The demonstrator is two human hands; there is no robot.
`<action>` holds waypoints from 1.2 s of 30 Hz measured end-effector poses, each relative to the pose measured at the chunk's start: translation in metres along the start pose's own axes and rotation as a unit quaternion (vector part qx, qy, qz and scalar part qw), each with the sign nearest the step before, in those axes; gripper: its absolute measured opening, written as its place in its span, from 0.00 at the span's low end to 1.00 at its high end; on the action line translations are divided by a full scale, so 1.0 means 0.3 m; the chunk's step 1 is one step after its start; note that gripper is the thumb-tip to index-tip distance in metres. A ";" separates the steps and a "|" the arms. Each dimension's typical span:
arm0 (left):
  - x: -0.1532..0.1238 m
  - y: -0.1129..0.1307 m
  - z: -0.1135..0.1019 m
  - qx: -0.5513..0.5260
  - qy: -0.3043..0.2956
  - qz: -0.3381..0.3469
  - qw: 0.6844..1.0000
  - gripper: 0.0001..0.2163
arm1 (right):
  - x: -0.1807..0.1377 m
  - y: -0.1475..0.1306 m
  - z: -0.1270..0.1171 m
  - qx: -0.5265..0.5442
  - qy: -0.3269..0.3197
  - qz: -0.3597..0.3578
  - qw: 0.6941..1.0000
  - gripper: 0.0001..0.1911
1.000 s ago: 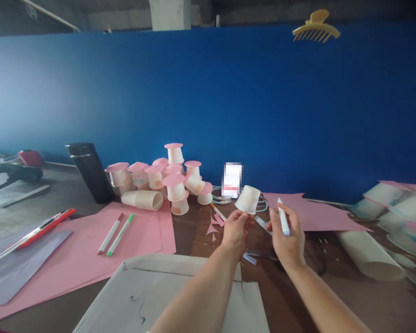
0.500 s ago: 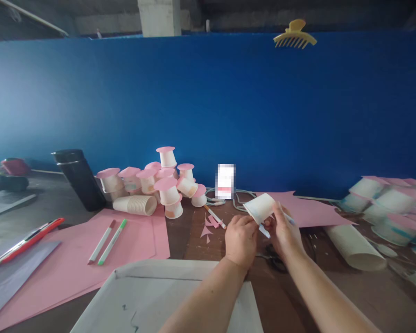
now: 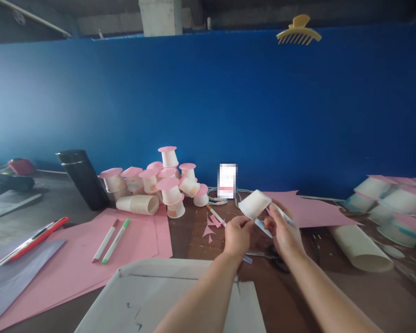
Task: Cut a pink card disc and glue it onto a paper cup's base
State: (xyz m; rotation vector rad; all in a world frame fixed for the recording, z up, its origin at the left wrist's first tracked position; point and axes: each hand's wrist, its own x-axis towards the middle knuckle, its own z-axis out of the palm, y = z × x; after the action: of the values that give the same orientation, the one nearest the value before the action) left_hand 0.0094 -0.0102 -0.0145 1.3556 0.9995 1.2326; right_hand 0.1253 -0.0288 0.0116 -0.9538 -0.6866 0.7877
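Observation:
My left hand (image 3: 237, 236) pinches the rim of a small white paper cup (image 3: 254, 204), held tilted above the brown table. My right hand (image 3: 283, 229) is closed around a light blue marker (image 3: 281, 215) and also touches the cup's side. A pile of white cups with pink paper discs on top (image 3: 166, 182) stands behind, against the blue wall, with a sleeve of stacked cups (image 3: 137, 204) lying beside it.
Pink paper sheets (image 3: 90, 259) with two markers (image 3: 111, 234) lie at left, and a black bottle (image 3: 83, 179) stands behind them. A white tray (image 3: 159, 296) sits at the near edge. A rolled white paper (image 3: 362, 247) and more cups (image 3: 391, 201) are at right. A red-handled tool (image 3: 31, 239) lies far left.
My hands came together: the right hand with the marker moved onto the cup, and the cup tilted onto its side. Both hands shifted slightly in the last half second.

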 end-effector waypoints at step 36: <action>-0.113 0.068 -0.393 -0.139 0.050 -0.105 0.983 0.15 | 0.084 -0.032 -0.115 -0.380 -0.003 -0.230 0.896 0.16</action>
State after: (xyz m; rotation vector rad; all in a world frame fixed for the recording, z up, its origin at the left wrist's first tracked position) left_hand -0.1129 -0.0298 -0.0029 0.9555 0.9714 1.2364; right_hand 0.1690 -0.0266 0.0099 -1.4110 -1.2132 0.0717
